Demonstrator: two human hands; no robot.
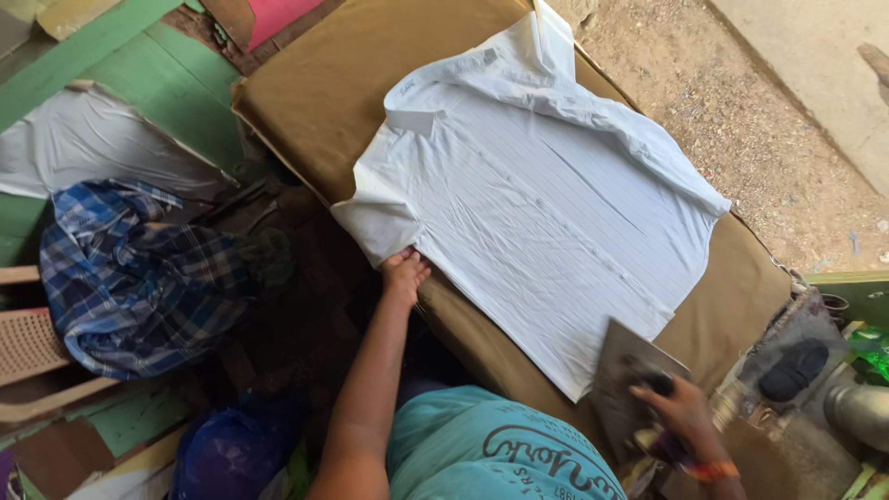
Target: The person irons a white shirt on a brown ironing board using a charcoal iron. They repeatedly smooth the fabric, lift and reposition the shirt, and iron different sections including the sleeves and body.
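**Shirt flat on the tabletop, one hand at its edge, the other on the iron**

A white shirt (537, 204) lies spread, back up, on a tabletop (315, 93) padded with brown cloth. Its collar points away from the person and its hem lies toward the iron.

The left hand (405, 273) reaches forward on a nearly straight arm, palm down, at the near edge of the tabletop. Its fingers (407, 260) lie close together and flat, their tips touching the folded sleeve edge of the shirt; whether they pinch the cloth cannot be told. The bulk of the shirt spreads beyond and to the right of these fingertips.

The right hand (681, 407) is bent at the wrist, an orange band around it, and its fingers (653, 396) wrap a dark handle on top of a heavy iron (625, 370). The iron stands tilted just beside the shirt's hem corner, near the tabletop's right end; the picture is blurred here.

Well to the left of the left fingers, a crumpled blue checked cloth (130, 278) rests on a chair (28, 347). Right of the iron hand sits a dark rounded object (794, 368) on a grey stand.
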